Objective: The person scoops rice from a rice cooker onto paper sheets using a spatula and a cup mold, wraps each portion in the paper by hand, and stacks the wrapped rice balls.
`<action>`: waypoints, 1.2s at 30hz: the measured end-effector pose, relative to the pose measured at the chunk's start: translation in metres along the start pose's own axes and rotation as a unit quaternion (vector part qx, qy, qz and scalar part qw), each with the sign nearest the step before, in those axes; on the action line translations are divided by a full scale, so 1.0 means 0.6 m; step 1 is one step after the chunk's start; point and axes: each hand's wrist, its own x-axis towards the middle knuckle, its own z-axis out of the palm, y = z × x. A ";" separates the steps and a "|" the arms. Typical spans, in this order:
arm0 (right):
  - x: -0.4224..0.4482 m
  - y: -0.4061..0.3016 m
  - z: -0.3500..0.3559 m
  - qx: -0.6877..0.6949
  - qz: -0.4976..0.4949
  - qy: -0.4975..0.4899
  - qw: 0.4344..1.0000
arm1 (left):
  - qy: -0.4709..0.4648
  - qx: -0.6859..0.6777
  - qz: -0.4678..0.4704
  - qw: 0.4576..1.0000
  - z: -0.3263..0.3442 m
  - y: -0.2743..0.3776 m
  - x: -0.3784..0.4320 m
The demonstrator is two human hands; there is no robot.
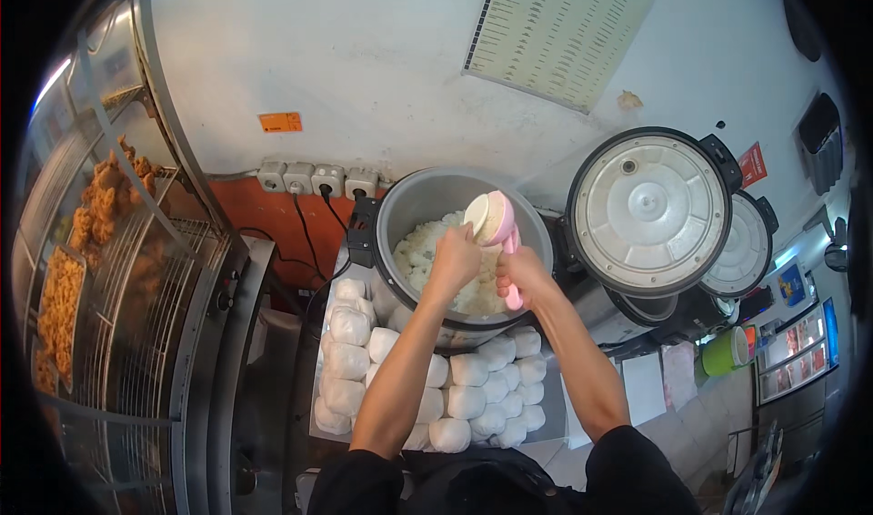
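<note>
Both my hands are over a large open rice cooker pot that holds cooked white rice. My left hand grips a white rice paddle or spoon, whose head is against the mouth of a pink scoop. The scoop's pink handle is in my right hand. Pale contents, apparently rice, show inside the scoop, partly hidden by the paddle. Below my forearms, white wrapped bundles are stacked in rows on the table, close against the cooker's front.
Right of the pot stands a second cooker with its round lid raised, and another lid behind it. A glass warming cabinet with fried food fills the left. Wall sockets with black cables lie behind.
</note>
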 end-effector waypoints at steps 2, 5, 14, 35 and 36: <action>0.010 -0.013 -0.012 0.004 -0.015 -0.003 1.000 | 0.004 0.014 0.013 1.000 0.009 -0.010 -0.020; 0.037 -0.030 -0.027 0.021 -0.012 -0.004 1.000 | 0.015 0.017 0.000 1.000 0.010 0.004 -0.066; 0.008 0.017 -0.165 0.426 0.246 -0.376 0.785 | 0.083 0.203 0.043 0.975 -0.039 0.012 -0.124; -0.316 0.615 -0.995 -0.386 0.029 0.637 0.667 | 0.188 0.047 -0.048 0.980 0.094 0.046 -0.241; -0.307 0.658 -0.988 -0.414 0.069 0.581 0.697 | 0.189 0.048 -0.049 0.980 0.096 0.048 -0.243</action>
